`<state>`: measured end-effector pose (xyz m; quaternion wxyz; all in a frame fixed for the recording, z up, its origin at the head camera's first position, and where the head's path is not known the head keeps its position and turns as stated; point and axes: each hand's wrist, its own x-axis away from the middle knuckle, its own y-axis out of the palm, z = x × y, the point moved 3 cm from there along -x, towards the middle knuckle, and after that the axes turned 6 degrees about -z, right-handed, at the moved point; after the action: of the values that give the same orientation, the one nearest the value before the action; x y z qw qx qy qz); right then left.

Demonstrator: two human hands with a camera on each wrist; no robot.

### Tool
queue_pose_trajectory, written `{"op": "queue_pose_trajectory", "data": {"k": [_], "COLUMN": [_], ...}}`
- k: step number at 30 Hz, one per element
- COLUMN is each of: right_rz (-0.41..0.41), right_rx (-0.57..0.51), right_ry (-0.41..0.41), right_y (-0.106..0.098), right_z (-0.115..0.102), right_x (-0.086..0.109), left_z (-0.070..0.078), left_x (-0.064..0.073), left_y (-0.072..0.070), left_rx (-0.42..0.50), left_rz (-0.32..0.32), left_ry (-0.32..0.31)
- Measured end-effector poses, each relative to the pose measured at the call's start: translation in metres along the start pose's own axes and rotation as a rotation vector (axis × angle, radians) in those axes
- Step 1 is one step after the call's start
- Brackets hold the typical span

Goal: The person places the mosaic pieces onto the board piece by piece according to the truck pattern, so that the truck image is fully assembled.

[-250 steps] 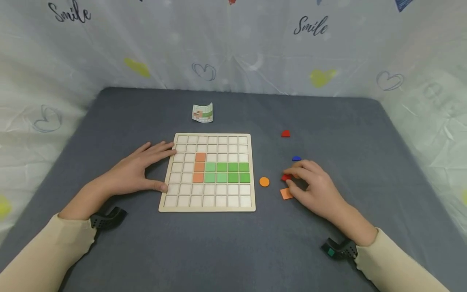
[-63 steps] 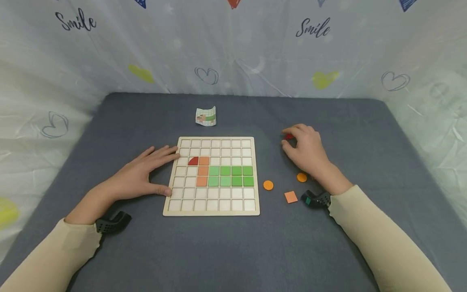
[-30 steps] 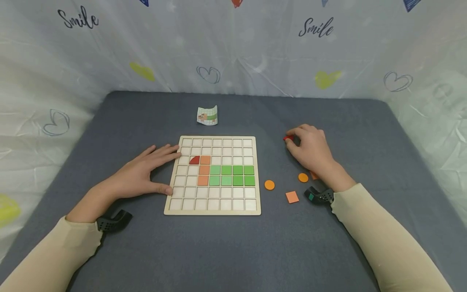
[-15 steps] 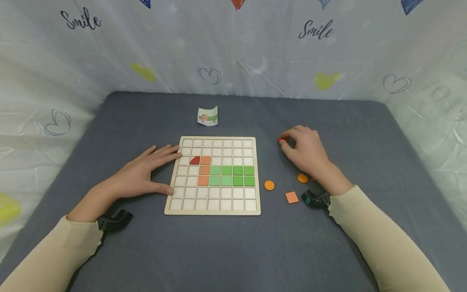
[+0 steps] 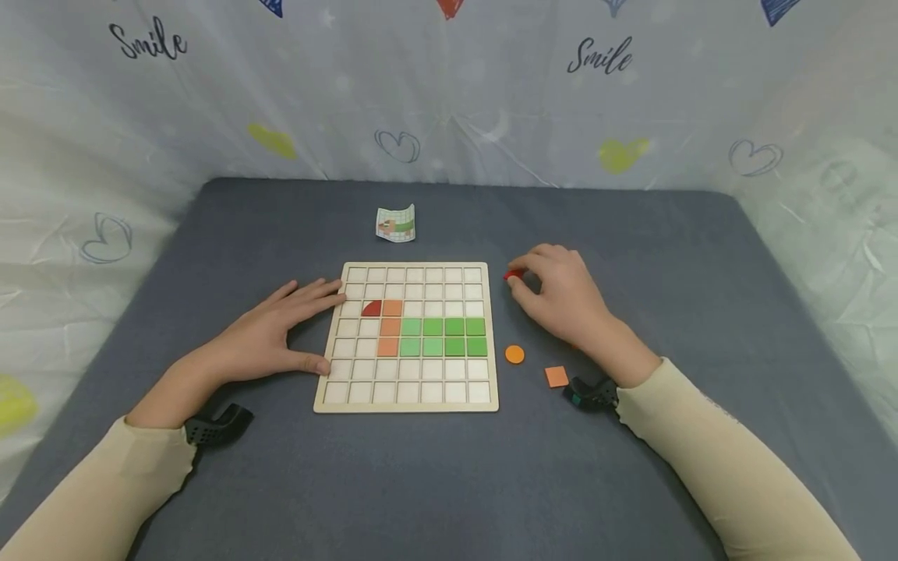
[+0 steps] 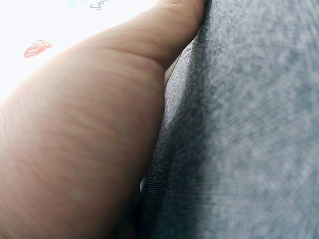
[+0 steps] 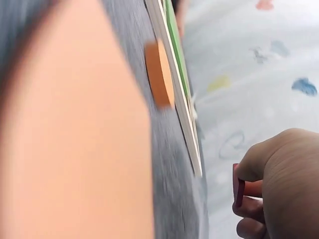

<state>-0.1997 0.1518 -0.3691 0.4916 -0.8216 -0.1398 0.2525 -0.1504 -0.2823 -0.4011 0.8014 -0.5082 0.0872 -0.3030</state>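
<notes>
A square wooden grid board (image 5: 407,407) lies on the table, holding orange, light green and green square tiles and a dark red quarter-round tile (image 5: 372,309). My left hand (image 5: 270,335) rests along the board's left edge, fingers spread and thumb near the lower corner. Off the board's upper right side, my right hand (image 5: 561,292) pinches a small red tile (image 5: 514,275) between thumb and fingers. In the right wrist view the red tile (image 7: 239,185) shows edge-on at the fingertips. The left wrist view shows mostly the left hand's thumb side (image 6: 99,124).
An orange disc (image 5: 514,354) lies right of the board. Farther right is an orange square tile (image 5: 556,377), beside the right wrist's black camera mount (image 5: 592,394). A small printed card (image 5: 396,224) with a coloured grid picture lies behind the board. A white curtain surrounds the grey table.
The right hand has taken hold of the red tile and carried it left, nearer the board. Since the oldest frame, the dark red quarter-round has appeared on the grid. The left hand stays put.
</notes>
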Motion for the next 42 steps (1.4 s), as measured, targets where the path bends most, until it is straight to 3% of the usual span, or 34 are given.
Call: {"op": "queue_pose_trajectory", "data": {"k": [10, 21, 31, 42], "right_rz": [-0.024, -0.077, -0.139, -0.176], "right_rx": [-0.069, -0.107, -0.125, -0.091], "right_ry": [-0.243, -0.388, -0.443, -0.406], "right_y": [0.021, 0.052, 0.078, 0.095], "right_z": [-0.048, -0.100, -0.135, -0.162], "right_x": [-0.002, -0.003, -0.022, -0.041], "left_z": [0.001, 0.002, 0.002, -0.001], "left_x": [0.002, -0.002, 0.001, 0.003], "left_y": [-0.002, -0.001, -0.002, -0.001], "left_rx": [0.007, 0.013, 0.023, 0.010], "left_rz": [0.004, 0.001, 0.008, 0.025], "left_ry": [0.001, 0.012, 0.014, 0.046]}}
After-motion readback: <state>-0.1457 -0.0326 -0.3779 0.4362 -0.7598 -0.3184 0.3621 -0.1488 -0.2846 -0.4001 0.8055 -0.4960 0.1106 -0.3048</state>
